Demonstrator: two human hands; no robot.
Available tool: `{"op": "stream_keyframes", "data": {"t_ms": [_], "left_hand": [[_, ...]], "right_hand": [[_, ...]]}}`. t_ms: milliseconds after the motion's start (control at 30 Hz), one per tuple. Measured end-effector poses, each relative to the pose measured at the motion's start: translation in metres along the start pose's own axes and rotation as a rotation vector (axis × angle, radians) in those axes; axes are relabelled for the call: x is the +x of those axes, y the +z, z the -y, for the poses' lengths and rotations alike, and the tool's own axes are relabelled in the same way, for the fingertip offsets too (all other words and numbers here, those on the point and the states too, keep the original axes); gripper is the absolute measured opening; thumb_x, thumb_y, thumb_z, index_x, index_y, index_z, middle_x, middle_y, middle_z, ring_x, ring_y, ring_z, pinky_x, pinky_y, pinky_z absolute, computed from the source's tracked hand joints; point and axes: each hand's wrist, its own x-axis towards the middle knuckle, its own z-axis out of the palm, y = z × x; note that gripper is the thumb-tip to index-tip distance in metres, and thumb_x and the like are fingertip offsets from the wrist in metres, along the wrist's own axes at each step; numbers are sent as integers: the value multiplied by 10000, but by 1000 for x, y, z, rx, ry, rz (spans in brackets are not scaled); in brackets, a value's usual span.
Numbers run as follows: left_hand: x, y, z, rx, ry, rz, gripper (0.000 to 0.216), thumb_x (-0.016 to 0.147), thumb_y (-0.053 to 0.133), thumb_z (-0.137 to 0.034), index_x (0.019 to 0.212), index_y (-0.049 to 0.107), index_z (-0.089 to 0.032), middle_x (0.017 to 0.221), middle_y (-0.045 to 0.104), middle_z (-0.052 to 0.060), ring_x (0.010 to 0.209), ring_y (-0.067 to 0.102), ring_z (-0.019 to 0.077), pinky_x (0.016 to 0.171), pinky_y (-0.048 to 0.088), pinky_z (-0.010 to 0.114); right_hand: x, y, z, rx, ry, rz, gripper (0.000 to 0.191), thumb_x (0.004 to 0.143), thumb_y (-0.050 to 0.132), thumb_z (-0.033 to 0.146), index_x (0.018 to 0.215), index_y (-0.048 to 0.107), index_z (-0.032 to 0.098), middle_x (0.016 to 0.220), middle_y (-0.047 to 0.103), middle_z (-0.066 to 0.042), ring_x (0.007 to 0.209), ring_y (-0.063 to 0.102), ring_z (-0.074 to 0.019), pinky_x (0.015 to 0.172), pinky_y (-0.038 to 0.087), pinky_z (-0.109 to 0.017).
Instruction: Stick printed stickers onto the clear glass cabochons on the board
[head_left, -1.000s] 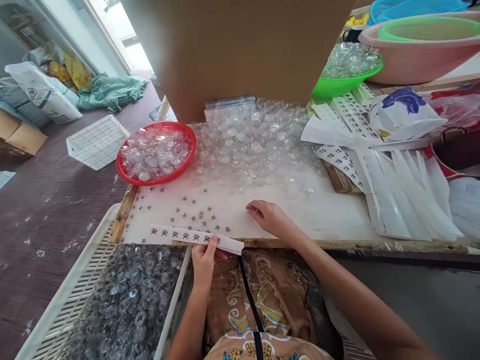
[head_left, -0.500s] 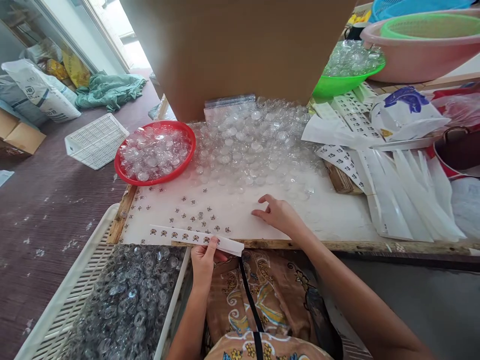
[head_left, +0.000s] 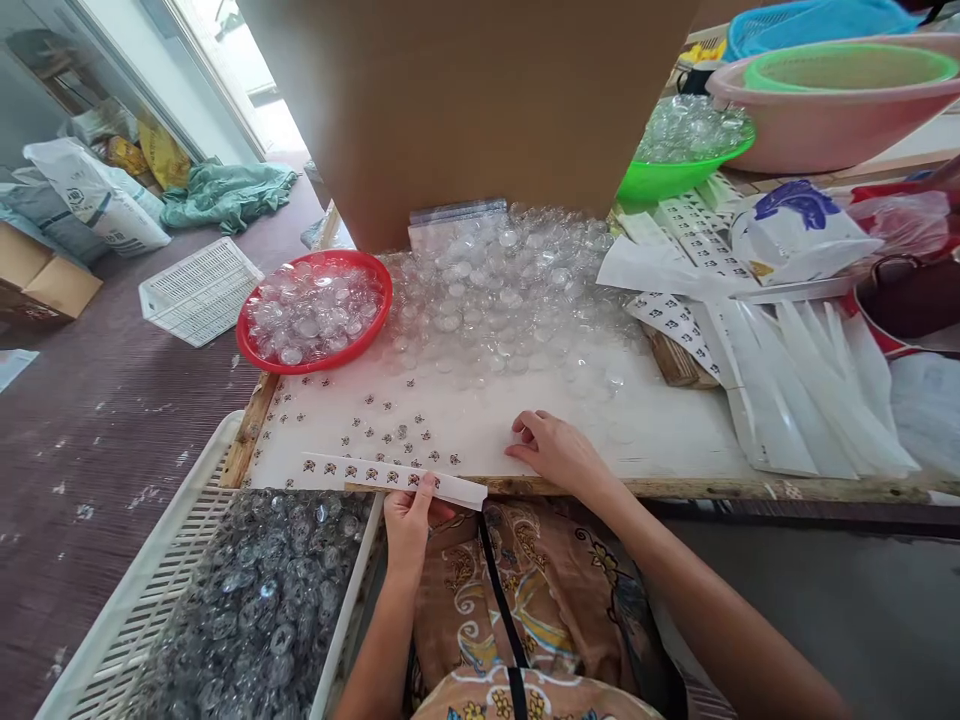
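Note:
My left hand [head_left: 409, 522] is closed on a long white sticker strip [head_left: 352, 470] printed with small dark motifs, held level along the near edge of the white work board [head_left: 675, 425]. My right hand [head_left: 551, 450] rests on the board near its front edge, fingers curled in a pinch around something small that I cannot make out. A heap of clear glass domes [head_left: 502, 290] covers the back of the board. Several small loose stickers [head_left: 382, 420] lie scattered on the board's left part.
A red bowl [head_left: 247, 345] of domes sits at the back left, a green bowl [head_left: 660, 178] and pink basin [head_left: 825, 120] at the back right. A tall cardboard box [head_left: 465, 100] stands behind. A white crate [head_left: 195, 500] of domes lies near left. Empty strips [head_left: 810, 400] pile up right.
My right hand reached a little forward toward the domes, then drew back to the board's front edge with its fingers curled. The left hand and strip stayed put.

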Motion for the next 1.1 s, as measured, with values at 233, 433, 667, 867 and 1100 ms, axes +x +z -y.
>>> {"op": "stream_keyframes", "data": {"t_ms": [233,433,667,867,1100], "left_hand": [[-1,0,1,-3,13,-10,439,743,710,-548,611,676,-131,454,639,47,400,584,170,444,467,241],[0,0,-1,-7,3,-3,465,726,712,-573,578,663,-135,432,619,43,381,580,173,424,476,248],[5,1,1,-17,1,11,450,732,706,-556,568,654,-140,395,591,32,335,554,172,371,467,250],[3,0,-1,-12,3,15,459,725,710,-564,573,669,-134,397,587,37,333,552,173,380,469,255],[3,1,-4,12,9,24,481,736,687,-575,520,647,-147,369,558,27,331,540,168,383,469,257]], "right_hand": [[15,7,21,-12,-26,-116,175,886,616,251,1049,603,190,1054,621,-87,881,636,-199,693,431,-280],[32,8,14,-121,73,-147,122,907,561,209,1005,628,182,1016,621,-106,923,614,-244,711,436,-315],[54,10,23,-160,-115,-133,122,902,554,147,991,627,186,1080,580,-141,1014,559,-277,751,451,-332],[64,10,33,36,-63,-42,112,908,508,126,862,602,167,1005,613,-136,907,596,-245,701,449,-315],[56,8,19,427,115,173,130,881,553,168,753,579,174,647,666,-17,552,639,-131,520,496,-223]]}}
